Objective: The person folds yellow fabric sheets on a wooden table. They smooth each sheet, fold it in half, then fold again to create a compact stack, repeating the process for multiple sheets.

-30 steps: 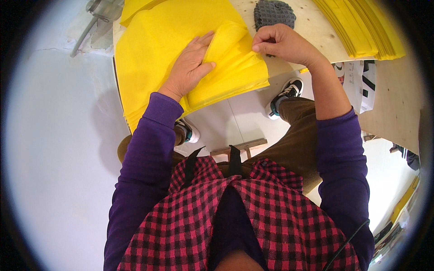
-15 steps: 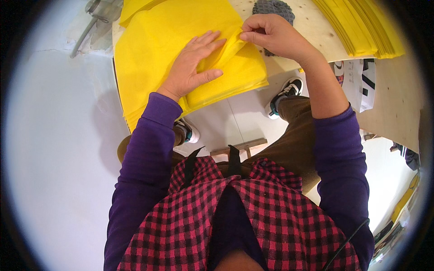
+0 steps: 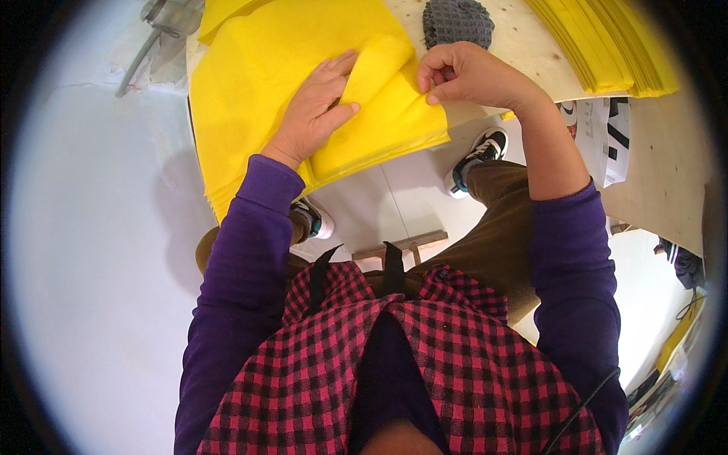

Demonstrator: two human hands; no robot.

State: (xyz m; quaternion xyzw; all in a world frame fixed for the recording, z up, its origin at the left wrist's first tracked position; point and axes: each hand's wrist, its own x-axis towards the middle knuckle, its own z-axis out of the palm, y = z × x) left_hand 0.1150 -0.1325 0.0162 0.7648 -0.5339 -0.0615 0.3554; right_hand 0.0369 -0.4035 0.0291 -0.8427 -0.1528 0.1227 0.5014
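A stack of thin yellow fabric sheets (image 3: 250, 91) lies on the wooden table, its layered edges showing at the near side. My left hand (image 3: 315, 110) rests on the stack, fingers stretched out and thumb apart, with some fingertips beneath a raised fold. That loose fold of the top yellow sheet (image 3: 387, 76) curves up between my hands. My right hand (image 3: 474, 76) is closed, thumb and fingers curled together at the right edge of this sheet, pinching it. The exact grip is partly hidden by the fingers.
Beyond my right hand sits a dark grey waffle-textured cloth bundle (image 3: 457, 24) on the pale wooden table (image 3: 523, 57). More folded yellow fabric (image 3: 607, 45) is stacked at the far right. Below it hangs a white printed bag (image 3: 607, 140). A metal fixture (image 3: 168, 17) stands far left.
My right hand has moved slightly right and toward me, drawing the sheet's edge along. The fold has grown wider and now covers part of my left fingers, which have hardly shifted.
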